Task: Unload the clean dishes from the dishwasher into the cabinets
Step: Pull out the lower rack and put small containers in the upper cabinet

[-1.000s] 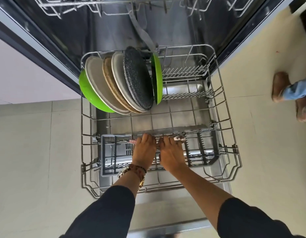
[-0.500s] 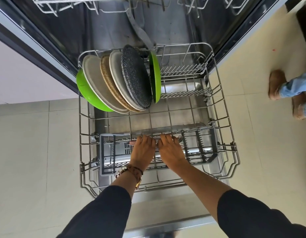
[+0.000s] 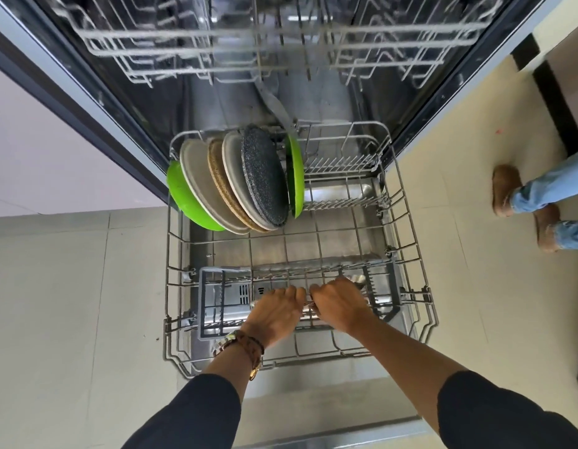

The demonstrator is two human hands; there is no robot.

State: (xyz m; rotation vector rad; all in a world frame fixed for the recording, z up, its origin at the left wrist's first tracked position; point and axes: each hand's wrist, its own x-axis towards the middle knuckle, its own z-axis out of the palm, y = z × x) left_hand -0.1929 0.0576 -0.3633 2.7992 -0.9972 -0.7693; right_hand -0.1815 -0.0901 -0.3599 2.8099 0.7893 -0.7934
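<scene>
The lower rack is pulled out over the open dishwasher door. Several plates stand on edge at its far left: a green plate, a beige plate, a dark speckled plate and another green plate. Both hands are at the grey cutlery basket near the rack's front. My left hand and my right hand sit side by side, fingers curled around silver cutlery lying across the basket. A spoon end shows beside the right hand.
The empty upper rack hangs inside the dishwasher above. Another person's feet in brown shoes stand on the tiled floor to the right. A pale cabinet front is on the left.
Both hands have drawn slightly toward me and their fingers have curled tighter around the cutlery. The view has tilted up, showing more of the upper rack.
</scene>
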